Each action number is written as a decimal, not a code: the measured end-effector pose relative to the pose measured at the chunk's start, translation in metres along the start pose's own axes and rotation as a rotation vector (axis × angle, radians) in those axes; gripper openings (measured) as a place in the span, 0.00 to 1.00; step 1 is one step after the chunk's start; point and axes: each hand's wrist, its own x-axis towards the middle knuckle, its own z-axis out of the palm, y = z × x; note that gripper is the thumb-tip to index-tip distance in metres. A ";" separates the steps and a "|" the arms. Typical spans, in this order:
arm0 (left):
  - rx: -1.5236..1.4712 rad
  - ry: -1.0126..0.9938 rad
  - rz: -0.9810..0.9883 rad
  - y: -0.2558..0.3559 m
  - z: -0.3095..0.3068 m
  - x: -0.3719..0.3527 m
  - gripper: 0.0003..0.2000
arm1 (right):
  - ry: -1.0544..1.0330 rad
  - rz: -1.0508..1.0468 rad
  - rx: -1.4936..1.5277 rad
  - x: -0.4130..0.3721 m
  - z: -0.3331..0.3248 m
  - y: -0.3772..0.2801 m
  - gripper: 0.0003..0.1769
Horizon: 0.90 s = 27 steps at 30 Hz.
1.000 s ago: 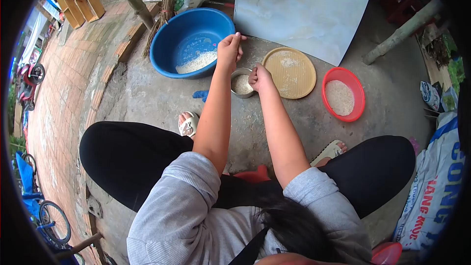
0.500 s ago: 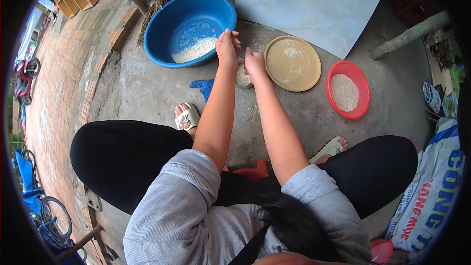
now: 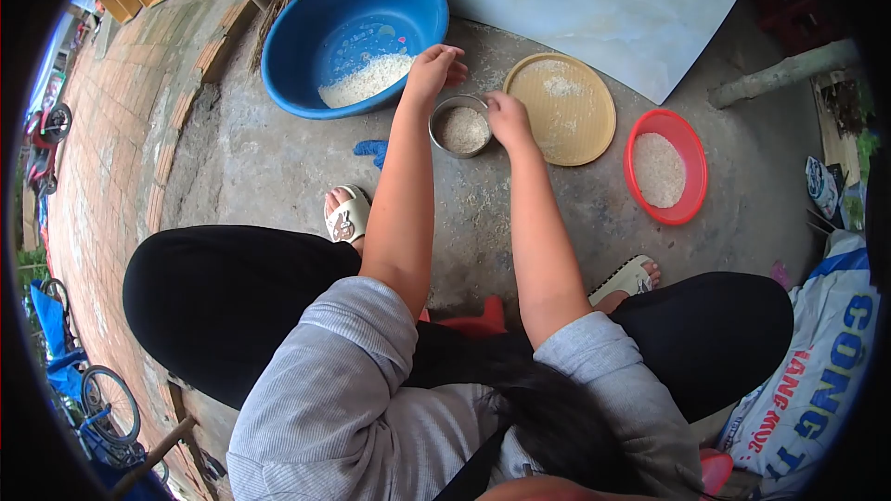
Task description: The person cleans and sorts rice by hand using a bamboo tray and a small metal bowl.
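My right hand [image 3: 507, 119] has its fingers closed on the right rim of a small round metal container [image 3: 462, 127] with grain in it. Above the right edge of the blue basin [image 3: 288, 60] is my left hand [image 3: 434, 71], its fingers curled; whether anything is between them is too small to tell. White grain [image 3: 371, 79] lies in the lower part of that basin. A round tan tray [image 3: 585, 144] with a little pale grain sits just right of my right hand.
A red basin [image 3: 694, 187] of grain stands at the right. Behind the tray lies a large pale sheet [image 3: 603, 9]. A blue glove [image 3: 371, 149] is on the ground near my left foot. A wooden pole [image 3: 784, 72] and a printed sack [image 3: 807, 353] are at the right.
My hands have moved apart slightly, the right one to the right. The metal container, mostly hidden before, now shows fully between them. The whole view has shifted a little.
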 end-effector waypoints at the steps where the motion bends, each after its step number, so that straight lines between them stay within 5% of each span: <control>1: 0.065 -0.057 -0.039 -0.008 0.005 0.002 0.11 | 0.093 0.027 0.023 0.004 -0.008 0.003 0.13; 3: 0.231 -0.155 -0.113 -0.023 0.016 0.007 0.11 | 0.242 0.088 -0.054 0.005 -0.029 0.013 0.14; 9: 0.745 -0.308 0.135 -0.089 0.067 0.017 0.15 | 0.442 0.381 -0.328 -0.017 -0.055 0.087 0.17; 10: 0.795 -0.334 0.046 -0.075 0.081 0.005 0.19 | 0.389 0.506 -0.344 -0.023 -0.056 0.095 0.18; 15: 0.888 -0.377 0.230 -0.117 0.128 -0.001 0.28 | 0.443 0.226 -0.467 -0.070 -0.045 0.112 0.17; 18: 1.015 -0.303 0.324 -0.153 0.149 0.000 0.35 | 0.441 0.180 -0.414 -0.071 -0.046 0.113 0.17; 25: 1.148 -0.045 0.448 -0.187 0.175 0.021 0.34 | 0.490 0.197 -0.490 -0.063 -0.060 0.111 0.12; 27: 1.195 -0.047 0.429 -0.188 0.182 0.032 0.34 | 0.431 0.428 -0.456 -0.055 -0.065 0.110 0.10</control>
